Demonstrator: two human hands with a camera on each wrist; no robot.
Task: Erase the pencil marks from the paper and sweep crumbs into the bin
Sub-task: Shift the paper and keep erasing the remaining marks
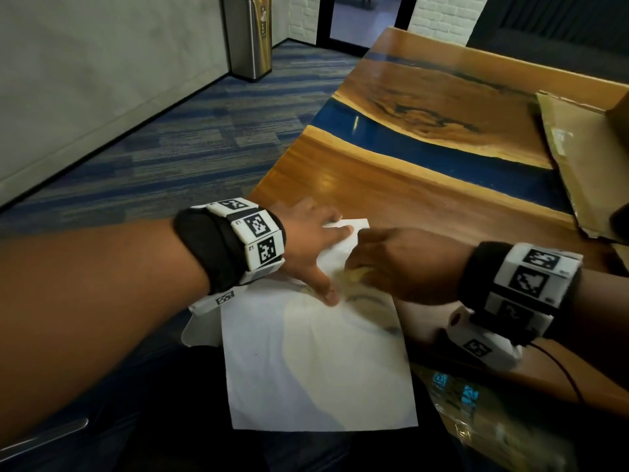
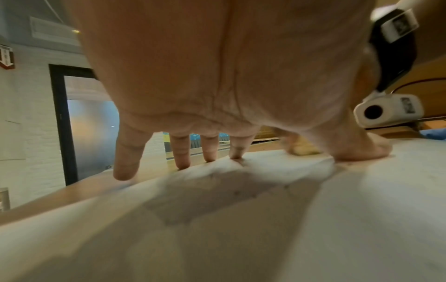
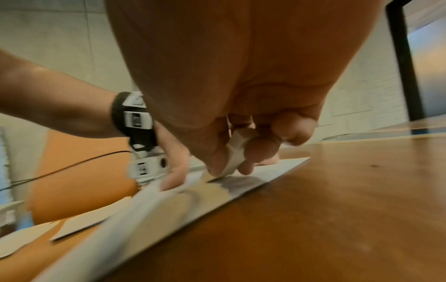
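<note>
A white sheet of paper [image 1: 316, 362] lies over the near corner of the wooden table [image 1: 408, 185], its near part hanging past the edge. My left hand [image 1: 316, 247] presses flat on the sheet with fingers spread; the left fingertips [image 2: 183, 162] and thumb [image 2: 362, 152] push down on the paper [image 2: 289, 219]. My right hand [image 1: 398, 264] grips a pale eraser [image 1: 355, 275], whose tip touches the paper [image 3: 241, 185] in the right wrist view. That eraser [image 3: 235, 156] is pinched between thumb and curled fingers, and blurred. Grey smudges show by its tip.
A steel bin [image 1: 250, 35] stands on the carpet by the wall, far left of the table. Flattened cardboard [image 1: 585, 158] lies on the table's right side. A crinkled plastic wrapper [image 1: 476, 403] sits near the right front. A thin cable [image 1: 565, 369] trails from my right wrist.
</note>
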